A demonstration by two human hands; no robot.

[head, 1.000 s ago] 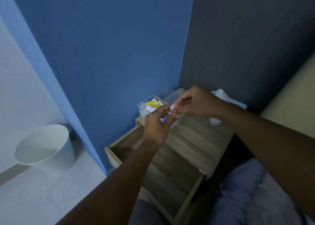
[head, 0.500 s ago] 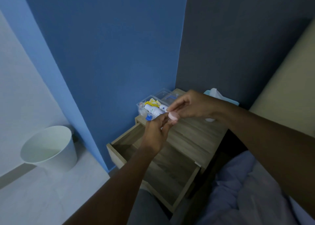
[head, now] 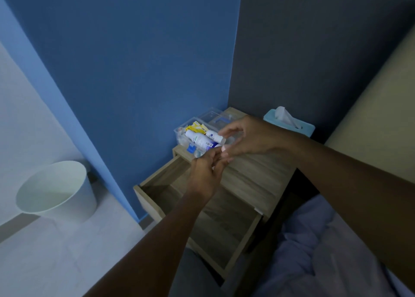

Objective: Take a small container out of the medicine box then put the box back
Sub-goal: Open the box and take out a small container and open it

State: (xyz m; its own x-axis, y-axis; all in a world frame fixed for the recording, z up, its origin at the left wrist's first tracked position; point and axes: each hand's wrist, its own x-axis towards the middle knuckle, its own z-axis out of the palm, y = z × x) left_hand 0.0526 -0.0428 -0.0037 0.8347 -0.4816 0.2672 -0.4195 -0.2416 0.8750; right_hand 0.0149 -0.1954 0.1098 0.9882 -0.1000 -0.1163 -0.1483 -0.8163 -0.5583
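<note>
The clear medicine box (head: pixel 182 132) stands open at the back left of the wooden nightstand (head: pixel 258 179), against the blue wall. White bottles (head: pixel 197 139) and a yellow packet (head: pixel 197 126) lie in it. Its clear lid (head: pixel 213 116) lies just behind. My left hand (head: pixel 205 176) hovers over the nightstand's front edge and pinches a small pale container (head: pixel 224 149) at its fingertips; most of it is hidden. My right hand (head: pixel 249 139) hangs over the box's right end with its fingers spread, its thumb close to the small container.
The nightstand's drawer (head: pixel 157 206) is pulled out below my left arm. A light blue tissue box (head: pixel 307 128) sits at the back right of the nightstand. A white bin (head: pixel 56 191) stands on the floor at left. Bedding (head: pixel 325 251) lies at lower right.
My right hand has let go of the small container and spread its fingers, lifting slightly toward the box. My left hand keeps the container at its fingertips.
</note>
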